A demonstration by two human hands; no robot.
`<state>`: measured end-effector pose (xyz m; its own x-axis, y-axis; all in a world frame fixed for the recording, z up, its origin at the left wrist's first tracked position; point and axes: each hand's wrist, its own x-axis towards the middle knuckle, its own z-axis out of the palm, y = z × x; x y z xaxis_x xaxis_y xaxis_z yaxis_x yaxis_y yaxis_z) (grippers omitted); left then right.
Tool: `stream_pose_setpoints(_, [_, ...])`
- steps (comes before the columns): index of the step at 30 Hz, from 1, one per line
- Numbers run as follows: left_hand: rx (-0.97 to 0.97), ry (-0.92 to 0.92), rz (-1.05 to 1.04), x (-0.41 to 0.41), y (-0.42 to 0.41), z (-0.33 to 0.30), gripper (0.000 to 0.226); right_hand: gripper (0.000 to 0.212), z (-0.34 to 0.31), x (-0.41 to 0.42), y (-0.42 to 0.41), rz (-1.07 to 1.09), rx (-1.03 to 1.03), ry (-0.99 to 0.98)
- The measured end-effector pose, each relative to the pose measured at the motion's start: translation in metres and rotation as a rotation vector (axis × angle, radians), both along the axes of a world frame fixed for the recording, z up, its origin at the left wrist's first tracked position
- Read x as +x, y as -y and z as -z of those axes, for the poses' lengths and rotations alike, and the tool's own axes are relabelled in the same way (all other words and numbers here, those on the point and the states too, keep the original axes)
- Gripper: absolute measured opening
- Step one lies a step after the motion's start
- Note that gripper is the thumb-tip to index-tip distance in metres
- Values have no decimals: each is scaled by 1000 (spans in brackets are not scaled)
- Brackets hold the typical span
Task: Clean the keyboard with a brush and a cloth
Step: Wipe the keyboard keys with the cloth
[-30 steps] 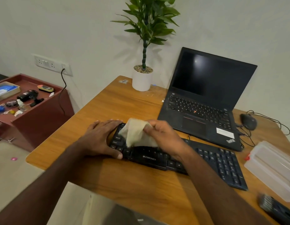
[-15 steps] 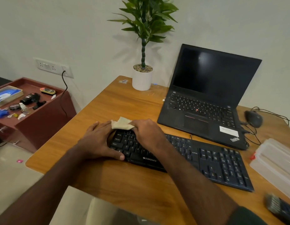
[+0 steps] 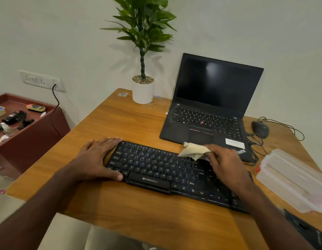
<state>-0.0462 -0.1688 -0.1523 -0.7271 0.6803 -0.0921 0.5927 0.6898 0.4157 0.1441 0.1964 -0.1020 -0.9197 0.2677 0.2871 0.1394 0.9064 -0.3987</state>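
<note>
Keyboard (image 3: 156,170) long axis left-right, slightly angled

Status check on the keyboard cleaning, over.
Left hand flat, bracing keyboard at its left end. Right hand grips cloth on upper right keys. Nothing in the way.

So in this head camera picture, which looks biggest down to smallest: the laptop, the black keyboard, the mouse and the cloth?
1. Laptop and keyboard: too alike to rank; the keyboard lies nearer the camera and the right hand partly covers it.
2. Cloth, though it is bunched.
3. Mouse, though it lies farther back.
</note>
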Motion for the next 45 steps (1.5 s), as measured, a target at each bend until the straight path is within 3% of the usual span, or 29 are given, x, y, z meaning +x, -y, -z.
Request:
stream_pose_setpoints(4, [-6, -4, 6, -1, -1, 0, 133, 35, 13, 18, 20, 119, -94, -151])
stream_pose_setpoints(14, [60, -84, -13, 31, -20, 4, 130, 34, 39, 20, 21, 98, -30, -60])
stream_pose_setpoints(25, [46, -167, 1, 36, -29, 7, 130, 28, 37, 24, 18, 122, -72, -140])
stream_pose_setpoints(32, [43, -173, -7, 40, -31, 4, 127, 47, 39, 22, 15, 37, -53, -52])
stream_pose_setpoints(45, [-4, -185, 42, 33, -28, 10, 128, 28, 28, 21, 13, 158, -262, -199])
